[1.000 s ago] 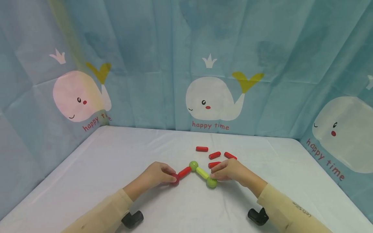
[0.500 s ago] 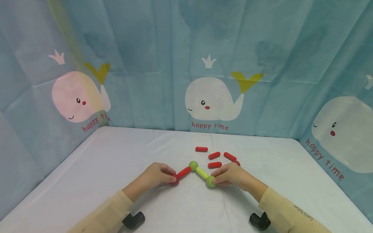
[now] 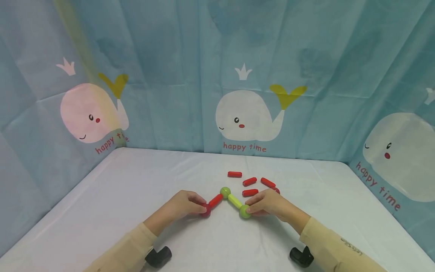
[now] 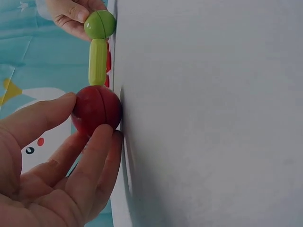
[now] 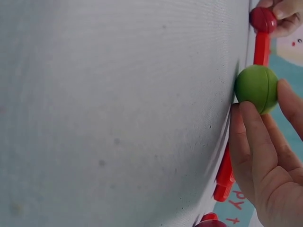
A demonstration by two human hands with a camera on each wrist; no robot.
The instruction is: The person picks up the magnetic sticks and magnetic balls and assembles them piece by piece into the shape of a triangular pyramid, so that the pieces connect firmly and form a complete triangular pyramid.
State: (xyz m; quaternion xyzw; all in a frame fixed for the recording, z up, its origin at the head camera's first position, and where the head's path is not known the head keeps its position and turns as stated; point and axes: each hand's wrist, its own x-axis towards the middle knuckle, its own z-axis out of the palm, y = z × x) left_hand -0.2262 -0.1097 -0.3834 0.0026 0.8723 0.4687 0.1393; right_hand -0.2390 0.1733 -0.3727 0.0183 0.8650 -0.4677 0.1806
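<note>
On the white table a V of balls and rods points away from me. At its tip sits a green ball (image 3: 225, 192), joined to a red rod (image 3: 215, 201) on the left and a yellow-green rod (image 3: 235, 201) on the right. My left hand (image 3: 187, 204) pinches the red ball (image 4: 97, 111) at the red rod's near end between thumb and fingers. With thumb and fingertips, my right hand (image 3: 268, 203) holds the near green ball (image 5: 257, 89) at the end of the yellow-green rod. The left wrist view hides most of the red rod behind the red ball.
Several loose red rods (image 3: 249, 181) lie behind and right of the V. Another red ball (image 3: 276, 190) shows partly behind my right hand. A blue curtain (image 3: 163, 94) with printed whales hangs beyond the table's (image 3: 153, 166) back edge.
My right hand has shifted its fingers onto the near green ball, uncovering a loose red rod and a red ball behind. The two held balls have come slightly closer together.
</note>
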